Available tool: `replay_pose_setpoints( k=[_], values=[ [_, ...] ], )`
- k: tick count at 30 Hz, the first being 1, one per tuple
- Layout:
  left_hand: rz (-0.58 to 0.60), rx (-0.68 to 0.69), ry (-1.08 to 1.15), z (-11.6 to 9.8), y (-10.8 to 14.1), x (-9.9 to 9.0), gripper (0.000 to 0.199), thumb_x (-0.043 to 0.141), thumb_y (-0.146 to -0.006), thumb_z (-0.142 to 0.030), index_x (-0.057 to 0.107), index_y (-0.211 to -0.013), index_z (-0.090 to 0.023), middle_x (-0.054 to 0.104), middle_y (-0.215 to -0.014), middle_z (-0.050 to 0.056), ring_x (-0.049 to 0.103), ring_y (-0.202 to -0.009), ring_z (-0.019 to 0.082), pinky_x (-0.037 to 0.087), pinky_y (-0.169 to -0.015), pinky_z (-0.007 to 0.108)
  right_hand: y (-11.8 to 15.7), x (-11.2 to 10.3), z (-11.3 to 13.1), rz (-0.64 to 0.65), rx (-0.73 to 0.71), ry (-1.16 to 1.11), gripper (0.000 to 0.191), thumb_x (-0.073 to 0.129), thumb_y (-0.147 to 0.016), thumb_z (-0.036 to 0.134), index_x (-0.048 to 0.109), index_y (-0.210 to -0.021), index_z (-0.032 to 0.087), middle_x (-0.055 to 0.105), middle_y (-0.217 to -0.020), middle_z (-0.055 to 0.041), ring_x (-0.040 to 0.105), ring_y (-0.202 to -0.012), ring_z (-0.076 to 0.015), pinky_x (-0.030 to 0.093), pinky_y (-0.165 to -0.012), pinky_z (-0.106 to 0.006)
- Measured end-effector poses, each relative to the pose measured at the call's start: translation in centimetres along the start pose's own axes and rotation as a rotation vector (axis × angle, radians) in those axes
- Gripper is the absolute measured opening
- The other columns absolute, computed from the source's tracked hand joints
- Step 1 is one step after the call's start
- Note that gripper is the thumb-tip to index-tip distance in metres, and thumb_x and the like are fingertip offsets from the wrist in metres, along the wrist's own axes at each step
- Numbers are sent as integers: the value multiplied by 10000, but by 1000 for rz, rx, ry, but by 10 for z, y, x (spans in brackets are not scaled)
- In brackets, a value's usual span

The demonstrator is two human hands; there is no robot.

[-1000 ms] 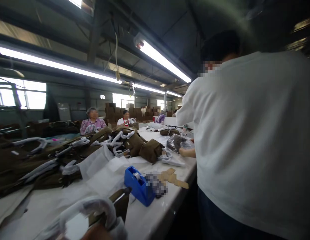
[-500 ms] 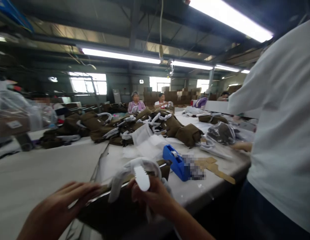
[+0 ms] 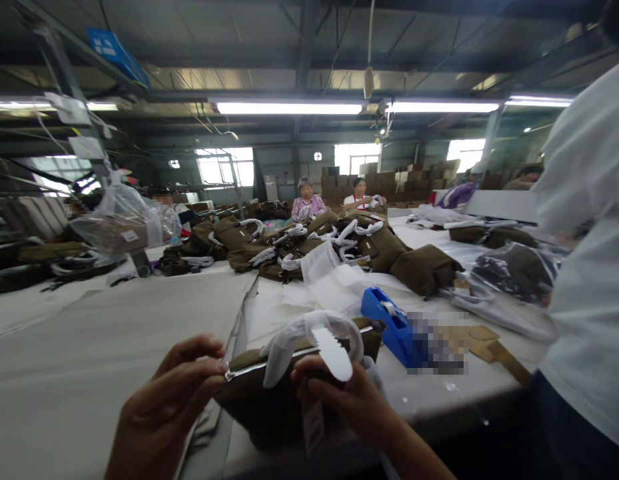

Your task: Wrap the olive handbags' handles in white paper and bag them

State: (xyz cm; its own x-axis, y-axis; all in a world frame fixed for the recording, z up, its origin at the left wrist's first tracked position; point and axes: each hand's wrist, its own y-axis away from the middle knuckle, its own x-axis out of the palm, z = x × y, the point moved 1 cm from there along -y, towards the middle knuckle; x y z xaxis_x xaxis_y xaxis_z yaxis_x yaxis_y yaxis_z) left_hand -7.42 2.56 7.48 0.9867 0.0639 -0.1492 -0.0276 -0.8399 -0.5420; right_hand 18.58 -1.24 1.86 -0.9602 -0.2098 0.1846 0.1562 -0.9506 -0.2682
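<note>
A dark olive-brown handbag [image 3: 259, 413] stands on the table in front of me, its metal zipper [image 3: 254, 367] running along the top. At the zipper's left end, the thumb and fingertips of my left hand [image 3: 182, 383] come together by the zipper pull [image 3: 228, 376]. A handle [image 3: 284, 340] wrapped in white padding arches over the bag. My right hand [image 3: 346, 393] is closed at the bag's front side, with a white serrated-edged strip [image 3: 333, 352] sticking up from its fingers. Below those fingers hangs a pale tag [image 3: 313, 427].
A blue tape dispenser [image 3: 389, 327] is right of the bag, near brown card pieces [image 3: 489, 343]. White wrapping sheets [image 3: 334, 280] and a heap of similar bags [image 3: 384, 243] lie behind. A person in a white shirt [image 3: 594, 220] stands close at right; others sit across the table.
My view has swung left, so the scene appears shifted right. My left hand has gone from lying along the bag's top edge to fingertips at the zipper's end. The right hand keeps the white strip.
</note>
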Motion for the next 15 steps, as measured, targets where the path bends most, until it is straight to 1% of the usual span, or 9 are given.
replay_pose_setpoints(
  k=[2, 4, 6, 7, 8, 10, 11, 13, 15],
  values=[
    [89, 12, 70, -12, 10, 13, 327, 785, -787, -546, 748, -710, -230, 724, -1077, 69, 705, -1009, 250, 613, -861, 290, -1, 4, 0, -56, -21, 61, 270, 774, -823, 355, 736, -1066, 243, 758, -987, -32, 711, -928, -209, 563, -846, -306],
    [266, 81, 66, -21, 17, 28, 271, 745, -847, -486, 742, -735, -239, 772, -954, 69, 733, -980, 261, 614, -892, 328, -1, 7, 1, -96, -49, 108, 248, 773, -808, 311, 709, -1034, 230, 754, -996, -41, 715, -955, -221, 568, -851, -311],
    [440, 220, -31, -24, 19, 41, 103, 708, -890, -327, 752, -825, -261, 790, -860, 33, 757, -897, 223, 617, -861, 291, -1, 9, 0, -124, -68, 148, 184, 748, -819, 289, 683, -982, 231, 748, -948, -36, 718, -932, -223, 574, -815, -306],
    [481, 302, -96, -23, 19, 46, 68, 695, -887, -245, 754, -865, -270, 790, -830, 10, 760, -832, 192, 616, -816, 249, -1, 9, 0, -136, -69, 169, 158, 736, -826, 282, 671, -964, 238, 744, -914, -27, 720, -912, -221, 575, -801, -305],
    [488, 374, -160, -21, 18, 50, 117, 683, -877, -184, 754, -896, -276, 787, -815, -9, 755, -771, 161, 607, -758, 202, -2, 9, -1, -146, -67, 197, 143, 728, -831, 274, 662, -955, 248, 741, -892, -16, 720, -899, -219, 573, -797, -306],
    [430, 442, -250, -11, 15, 55, 178, 671, -873, -137, 758, -939, -277, 790, -834, -25, 749, -722, 127, 582, -686, 141, -2, 8, -4, -155, -71, 265, 131, 712, -840, 260, 651, -955, 276, 736, -876, 5, 717, -879, -210, 569, -792, -305],
    [397, 439, -272, -5, 14, 56, 180, 669, -881, -142, 762, -956, -277, 795, -858, -24, 755, -736, 125, 582, -695, 131, -2, 8, -6, -158, -75, 297, 123, 702, -847, 254, 650, -952, 289, 734, -873, 16, 715, -860, -202, 566, -784, -301],
    [349, 372, -287, 7, 14, 56, 178, 665, -901, -179, 770, -1002, -281, 801, -927, -16, 767, -779, 137, 597, -733, 141, -2, 8, -10, -177, -98, 344, 100, 687, -858, 250, 648, -933, 305, 727, -857, 29, 709, -818, -188, 561, -746, -283],
    [315, 285, -265, 14, 15, 56, 175, 666, -908, -215, 774, -1024, -289, 799, -981, -11, 767, -737, 136, 611, -677, 145, -2, 9, -13, -211, -129, 370, 83, 684, -861, 248, 642, -907, 303, 719, -828, 35, 702, -778, -176, 555, -702, -261]
  ],
)
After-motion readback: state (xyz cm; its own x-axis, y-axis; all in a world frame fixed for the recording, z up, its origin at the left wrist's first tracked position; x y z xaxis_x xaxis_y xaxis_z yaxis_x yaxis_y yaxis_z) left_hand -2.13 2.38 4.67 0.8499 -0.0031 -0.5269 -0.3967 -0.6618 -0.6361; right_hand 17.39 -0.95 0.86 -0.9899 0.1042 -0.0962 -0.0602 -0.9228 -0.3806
